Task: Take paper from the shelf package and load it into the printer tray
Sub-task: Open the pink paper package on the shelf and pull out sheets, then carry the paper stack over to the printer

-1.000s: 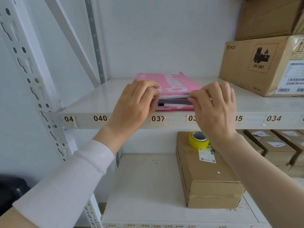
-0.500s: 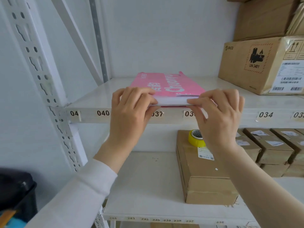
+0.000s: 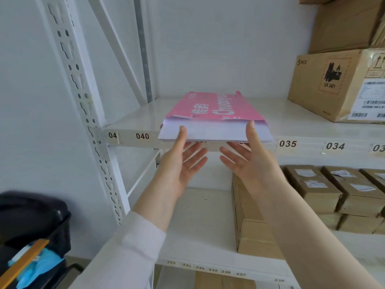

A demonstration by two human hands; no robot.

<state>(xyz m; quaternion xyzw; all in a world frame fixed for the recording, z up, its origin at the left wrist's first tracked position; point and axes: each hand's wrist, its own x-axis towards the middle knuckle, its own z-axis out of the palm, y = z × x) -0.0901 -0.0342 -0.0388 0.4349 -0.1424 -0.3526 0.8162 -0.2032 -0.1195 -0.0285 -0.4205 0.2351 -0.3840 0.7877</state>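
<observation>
A pink paper package [image 3: 216, 107] lies on the white shelf [image 3: 133, 122], its open end facing me. A stack of white paper [image 3: 214, 131] sticks partway out of it, past the shelf's front edge. My left hand [image 3: 181, 161] holds the stack's left part, thumb on top and fingers spread underneath. At the stack's right part my right hand [image 3: 248, 161] grips the same way, thumb above and fingers below. The printer is not in view.
A large cardboard box [image 3: 337, 84] with a hazard label stands on the same shelf at the right. The shelf below carries a long brown box [image 3: 254, 232] and several small boxes [image 3: 341, 192]. A perforated upright [image 3: 83, 97] and a black bin [image 3: 31, 224] are at the left.
The paper stack has slid further out of the pink package towards me. Both hands turned from pinching the package's open edge to palms-up grips under the sheets.
</observation>
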